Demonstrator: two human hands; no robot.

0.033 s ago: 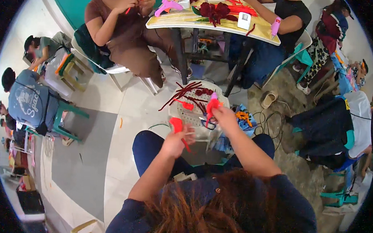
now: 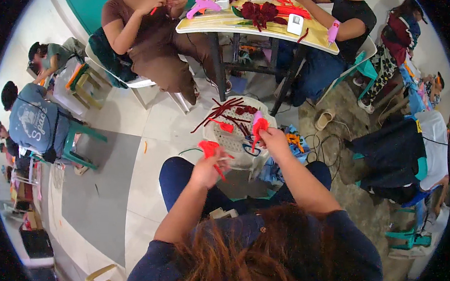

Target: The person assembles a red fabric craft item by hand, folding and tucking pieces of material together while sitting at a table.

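My left hand [image 2: 206,171] is closed round a bright red fuzzy piece [image 2: 208,149] with a thin tail hanging below the fingers. Between the fingertips of my right hand [image 2: 275,141] is a second red fuzzy piece [image 2: 259,128], wide at the top and tapering down. Behind that piece shows a pink tool tip [image 2: 257,115], mostly hidden. Both hands are over the near part of a white perforated plastic stool [image 2: 212,142]. On it lie dark red pipe cleaners [image 2: 224,109], another bright red piece [image 2: 226,127] and scissors with blue handles [image 2: 251,148], close to my right hand.
Ahead stands a table [image 2: 314,40] with pink glue guns [image 2: 203,7], dark red fuzzy flowers [image 2: 259,14] and a white box [image 2: 295,24]; two people sit at it. Right of the stool are a blue bag [image 2: 297,143], loose black cables [image 2: 329,157] and a shoe [image 2: 325,120].
The red piece in my left hand has tilted and shifted slightly left. The red piece in my right hand has turned and moved a little to the right. The things on the stool stay put.
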